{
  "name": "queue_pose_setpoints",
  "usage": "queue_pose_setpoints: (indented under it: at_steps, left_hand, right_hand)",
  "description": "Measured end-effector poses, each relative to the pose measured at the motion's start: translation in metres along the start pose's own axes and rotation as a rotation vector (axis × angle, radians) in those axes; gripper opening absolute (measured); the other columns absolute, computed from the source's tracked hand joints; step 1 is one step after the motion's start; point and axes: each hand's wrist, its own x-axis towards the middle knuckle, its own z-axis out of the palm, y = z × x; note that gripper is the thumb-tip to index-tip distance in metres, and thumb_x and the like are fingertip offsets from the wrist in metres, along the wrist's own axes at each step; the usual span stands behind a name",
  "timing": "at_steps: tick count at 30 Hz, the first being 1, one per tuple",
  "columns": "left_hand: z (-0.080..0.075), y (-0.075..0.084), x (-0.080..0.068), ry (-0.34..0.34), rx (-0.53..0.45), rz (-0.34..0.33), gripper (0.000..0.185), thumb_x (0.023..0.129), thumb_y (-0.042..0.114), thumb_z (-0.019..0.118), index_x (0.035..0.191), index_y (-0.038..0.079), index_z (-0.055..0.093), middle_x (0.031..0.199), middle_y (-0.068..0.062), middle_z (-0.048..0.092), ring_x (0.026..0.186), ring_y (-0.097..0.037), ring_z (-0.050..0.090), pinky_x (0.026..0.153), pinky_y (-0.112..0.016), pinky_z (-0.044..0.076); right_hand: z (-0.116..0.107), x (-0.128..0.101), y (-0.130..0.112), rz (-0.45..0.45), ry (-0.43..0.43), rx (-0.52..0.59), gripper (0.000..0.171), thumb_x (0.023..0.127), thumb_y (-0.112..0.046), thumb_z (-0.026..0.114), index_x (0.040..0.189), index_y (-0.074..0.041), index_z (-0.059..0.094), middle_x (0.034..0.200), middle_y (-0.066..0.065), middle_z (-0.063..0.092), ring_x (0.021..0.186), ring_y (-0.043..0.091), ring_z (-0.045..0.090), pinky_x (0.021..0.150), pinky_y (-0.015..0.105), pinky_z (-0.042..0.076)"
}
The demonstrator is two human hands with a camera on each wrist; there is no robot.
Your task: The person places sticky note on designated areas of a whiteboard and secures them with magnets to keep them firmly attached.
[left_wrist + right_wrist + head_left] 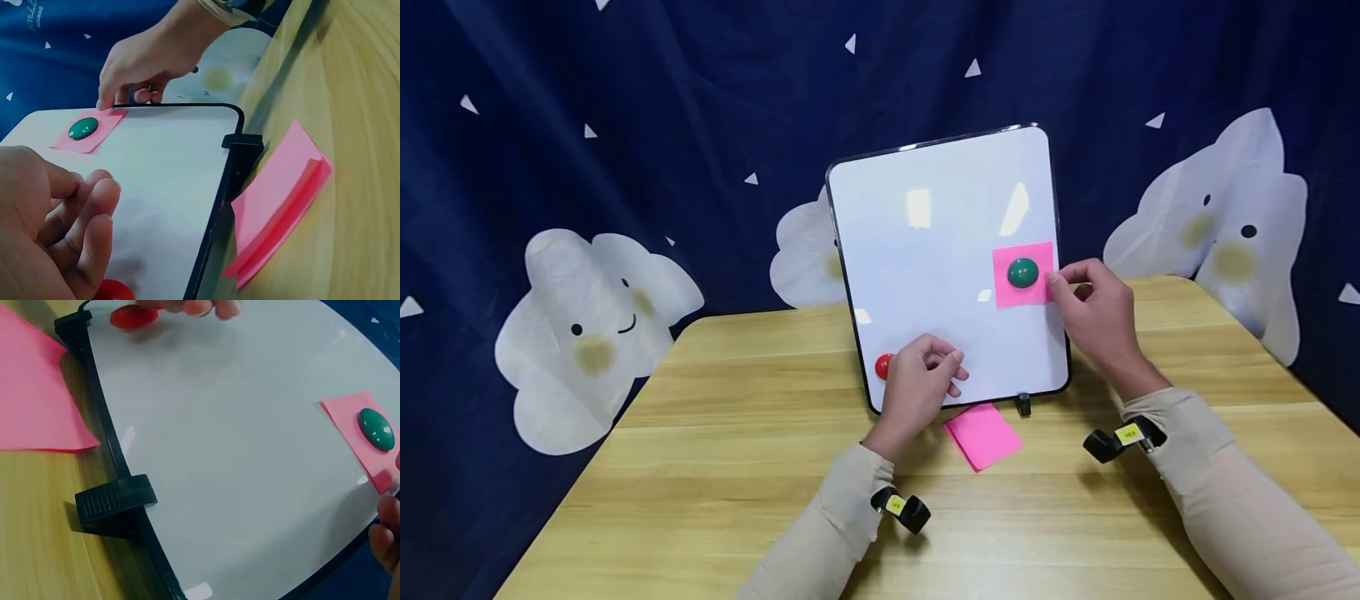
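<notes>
A small whiteboard (940,325) with a black frame stands tilted back on the table. On its right side a green round magnet (1022,272) sits over a pink sticky note (1003,293). My right hand (1097,312) pinches the note's outer edge at the board's rim; the fingers partly hide that edge. In front of the board's lower left, my left hand (920,379) hovers with loosely curled fingers and nothing between them. Just beside it a red round magnet (883,366) sits on the board, partly covered by that hand.
A small stack of pink sticky notes (983,437) lies on the wooden table (737,467) below the board. Black feet (115,500) hold up the board's lower edge. Behind hangs a dark blue curtain (700,100) with white clouds. A camera is strapped on each wrist.
</notes>
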Motion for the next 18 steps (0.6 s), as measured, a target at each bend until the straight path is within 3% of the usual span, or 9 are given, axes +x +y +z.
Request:
queue_pose_setpoints:
  at_steps: [7,12,18]
  left_hand:
    - [-0.001,-0.006,-0.007,-0.061,0.017,-0.017,0.007,0.097,0.017,0.068,0.092,0.013,0.065,0.076,-0.001,0.072,0.058,-0.022,0.068,0.055,-0.029,0.054]
    - [-0.005,-0.007,-0.012,-0.084,0.039,-0.002,0.006,0.097,0.015,0.068,0.093,0.012,0.065,0.075,-0.003,0.071,0.058,-0.028,0.068,0.06,-0.034,0.059]
    - [-0.013,-0.009,-0.018,-0.112,0.128,0.01,0.006,0.096,0.015,0.069,0.092,0.012,0.065,0.074,-0.001,0.071,0.064,-0.029,0.07,0.059,-0.029,0.055]
  right_hand:
    - [0.0,-0.001,-0.004,-0.038,0.092,-0.039,0.023,0.096,-0.021,0.063,0.092,0.002,0.064,0.094,0.01,0.056,0.075,0.017,0.048,0.066,0.022,0.038]
    - [-0.001,-0.003,-0.006,-0.012,0.095,-0.044,0.022,0.096,-0.021,0.062,0.092,0.001,0.063,0.088,0.008,0.056,0.074,0.019,0.047,0.063,0.025,0.037]
    - [0.002,-0.006,-0.011,-0.013,0.071,-0.026,0.019,0.096,-0.019,0.062,0.091,0.0,0.063,0.078,0.009,0.056,0.07,0.018,0.048,0.058,0.021,0.037]
